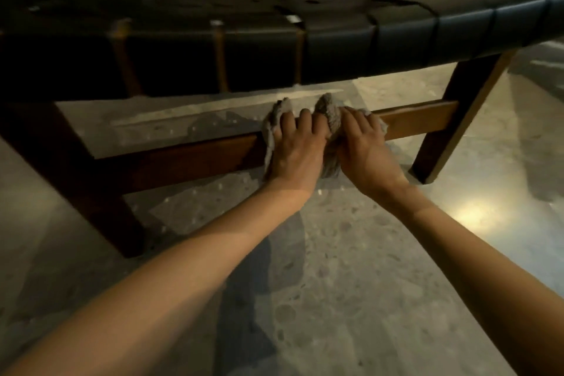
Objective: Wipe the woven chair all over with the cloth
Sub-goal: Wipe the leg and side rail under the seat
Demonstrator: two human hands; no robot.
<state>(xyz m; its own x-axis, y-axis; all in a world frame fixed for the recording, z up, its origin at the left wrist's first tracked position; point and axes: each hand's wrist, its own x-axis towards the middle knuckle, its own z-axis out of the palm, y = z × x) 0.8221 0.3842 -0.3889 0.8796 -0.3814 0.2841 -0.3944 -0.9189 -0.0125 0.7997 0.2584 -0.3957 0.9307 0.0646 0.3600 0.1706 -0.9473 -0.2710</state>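
Gripping the cloth (331, 114) where it drapes over the low rail (183, 159) of the chair (396, 30), the left hand (297, 152) and right hand (363, 149) sit side by side, fingers curled over the top. The rail spans two legs below the dark woven seat, above a speckled floor (335, 268).

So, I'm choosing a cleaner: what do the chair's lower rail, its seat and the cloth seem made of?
The lower rail looks like wood: warm brown with a smooth, satin face. The seat is wide dark straps, interlaced, with a dull sheen; leather or vinyl, I cannot tell which. The cloth looks like grey terry-like fabric, nubby and bunched.
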